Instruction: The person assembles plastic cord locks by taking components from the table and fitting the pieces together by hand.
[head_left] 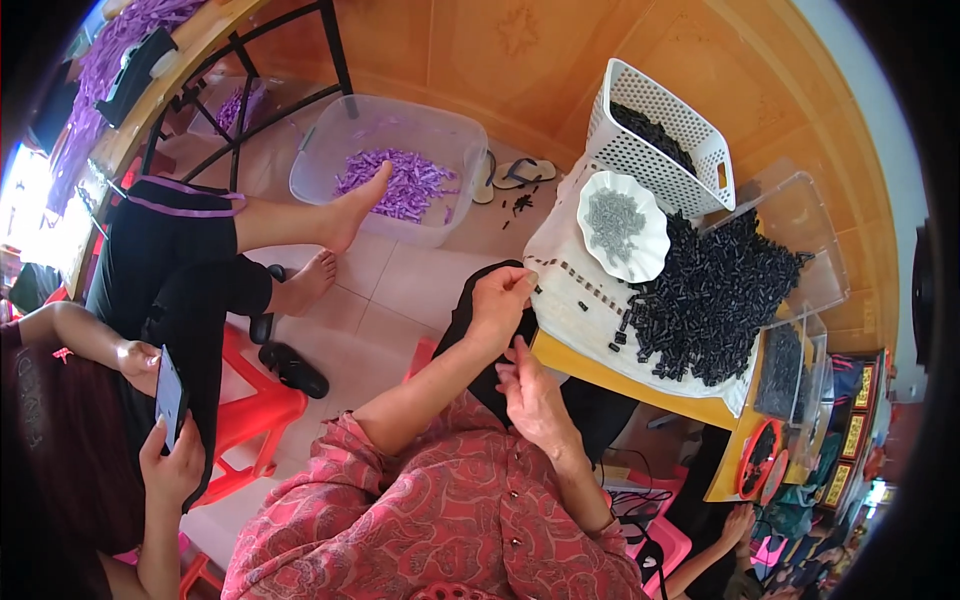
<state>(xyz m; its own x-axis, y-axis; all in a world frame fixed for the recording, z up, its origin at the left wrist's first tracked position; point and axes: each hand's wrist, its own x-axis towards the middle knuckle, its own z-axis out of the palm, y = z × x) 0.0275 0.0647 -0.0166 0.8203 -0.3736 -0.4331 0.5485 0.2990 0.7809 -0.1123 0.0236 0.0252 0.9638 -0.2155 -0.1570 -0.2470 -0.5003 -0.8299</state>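
My left hand (499,302) is at the near left corner of the cloth-covered table, fingertips pinched together; what they hold, if anything, is too small to make out. Lower and to the right, my right hand (540,402) hovers over my lap with its fingers loosely apart, and I see nothing clear in it. On the white cloth (556,243) a row of small dark pieces (580,282) runs slantwise from near my left fingertips. A big heap of short black tube-like pieces (695,305) covers the cloth's right side. Beside it stands a white scalloped bowl (655,252) of small clear grey bits.
A white perforated basket (718,165) with black pieces stands behind the bowl. Clear plastic boxes (815,240) flank the heap. On the floor, a clear tub (310,165) holds purple pieces. At left, a seated person holds a phone (170,395) near a red stool (245,405).
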